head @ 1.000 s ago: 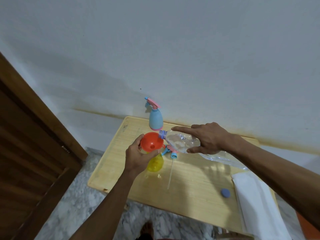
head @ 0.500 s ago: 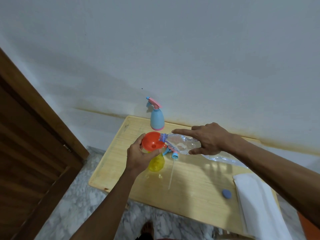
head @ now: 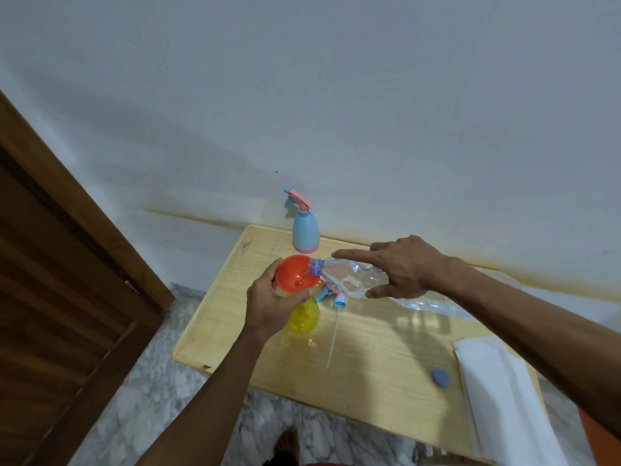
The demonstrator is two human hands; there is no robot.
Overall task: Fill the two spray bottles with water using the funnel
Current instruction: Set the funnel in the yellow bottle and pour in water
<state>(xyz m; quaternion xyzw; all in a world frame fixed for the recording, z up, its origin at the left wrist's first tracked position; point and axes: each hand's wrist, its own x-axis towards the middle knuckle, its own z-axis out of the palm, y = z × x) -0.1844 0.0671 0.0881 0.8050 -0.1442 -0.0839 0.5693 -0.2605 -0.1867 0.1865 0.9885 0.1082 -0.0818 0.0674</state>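
Note:
An orange funnel [head: 295, 273] sits in the neck of a yellow spray bottle [head: 304, 316] on the wooden table [head: 369, 364]. My left hand [head: 268, 302] holds the funnel's rim and the bottle's neck. My right hand [head: 403, 267] grips a clear plastic water bottle [head: 349, 275], tipped so its blue mouth lies over the funnel. The yellow bottle's spray head with its dip tube [head: 337, 306] lies on the table beside it. A blue spray bottle [head: 304, 230] with a pink trigger stands capped at the table's back edge.
A blue bottle cap [head: 440, 377] lies near the table's front right. A folded white cloth [head: 504, 398] covers the right end. A wooden door [head: 60, 297] stands at the left, and the white wall runs right behind the table.
The water bottle's mouth has moved slightly further over the funnel. Both hands stay in nearly the same place.

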